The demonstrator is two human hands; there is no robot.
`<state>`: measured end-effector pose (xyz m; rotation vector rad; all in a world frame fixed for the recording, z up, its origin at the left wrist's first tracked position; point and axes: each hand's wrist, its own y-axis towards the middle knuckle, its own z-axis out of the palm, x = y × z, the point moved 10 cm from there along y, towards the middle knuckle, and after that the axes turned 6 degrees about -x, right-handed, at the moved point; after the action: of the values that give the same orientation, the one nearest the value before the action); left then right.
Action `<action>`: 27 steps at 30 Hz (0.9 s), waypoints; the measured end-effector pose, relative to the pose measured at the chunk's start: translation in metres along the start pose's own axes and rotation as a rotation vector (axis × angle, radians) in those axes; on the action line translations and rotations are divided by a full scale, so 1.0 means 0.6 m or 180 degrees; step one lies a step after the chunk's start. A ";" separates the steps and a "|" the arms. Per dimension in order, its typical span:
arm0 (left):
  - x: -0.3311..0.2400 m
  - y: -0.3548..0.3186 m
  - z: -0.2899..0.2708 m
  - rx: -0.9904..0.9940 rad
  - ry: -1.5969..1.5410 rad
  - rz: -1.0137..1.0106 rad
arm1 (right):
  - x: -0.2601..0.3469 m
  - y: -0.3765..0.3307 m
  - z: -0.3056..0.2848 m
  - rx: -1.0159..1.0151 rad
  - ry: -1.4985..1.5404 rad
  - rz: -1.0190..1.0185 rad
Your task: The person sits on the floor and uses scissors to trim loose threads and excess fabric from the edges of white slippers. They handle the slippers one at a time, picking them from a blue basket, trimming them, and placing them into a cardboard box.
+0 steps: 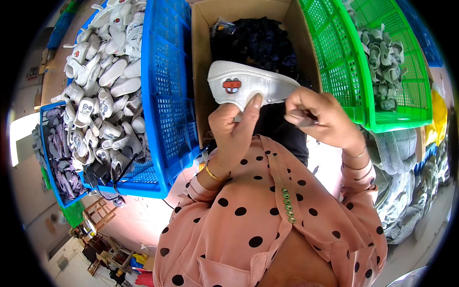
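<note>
- Your left hand [234, 122] is clamped on the white shoe [263, 81], up over the cardboard box [311, 57], between its left and right edges.
- Your right hand [327, 117] is curled around a dark metal tool [303, 117] at the shoe's right end; can't tell if it's pinching the shoe too.
- Progress-wise, red motif's on, but I'd guess this one's unfinished. Similar shoes [112, 71] fill the blue crate [165, 95]; no clue which are done.

Green crate [399, 124] holds grey shoes [385, 62]. Beside crate's lower right corner: yellow bag [436, 117]. Below crate: grey bundles [401, 203]. Far left of crate: purple items [58, 155], kind unclear. Far left and lower than crate: wooden frame [101, 214].
</note>
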<state>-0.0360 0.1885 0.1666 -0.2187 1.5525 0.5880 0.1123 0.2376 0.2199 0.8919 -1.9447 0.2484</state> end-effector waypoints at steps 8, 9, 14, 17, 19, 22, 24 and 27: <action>0.003 0.000 0.007 0.0178 -0.0270 0.0068 | 0.015 -0.004 -0.040 -0.0964 -0.0985 0.0056; 0.000 -0.001 0.011 0.0194 -0.0326 0.0029 | 0.034 0.000 -0.033 -0.1062 -0.1297 -0.0472; -0.024 -0.006 0.015 0.0448 0.0001 0.0301 | 0.058 0.019 -0.013 -0.1038 -0.1893 -0.0689; -0.029 -0.007 0.014 0.0544 0.0205 0.0527 | 0.056 0.020 -0.009 -0.1122 -0.1893 -0.0838; -0.026 -0.011 0.013 0.0575 0.0281 0.0576 | 0.049 0.025 -0.002 -0.1030 -0.1915 -0.0942; -0.008 -0.004 0.011 0.0342 0.0076 0.0231 | 0.029 0.024 0.014 -0.0502 -0.0931 -0.0665; 0.021 0.000 -0.002 0.0167 0.0043 0.0073 | 0.010 0.004 0.041 0.0428 0.0734 -0.0059; 0.026 0.007 -0.008 0.0013 -0.0126 -0.0070 | -0.029 -0.029 0.025 0.0286 0.1985 0.1258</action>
<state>-0.0436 0.1933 0.1519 -0.2194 1.5111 0.5686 0.1188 0.2263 0.1944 0.4001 -1.5055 0.7552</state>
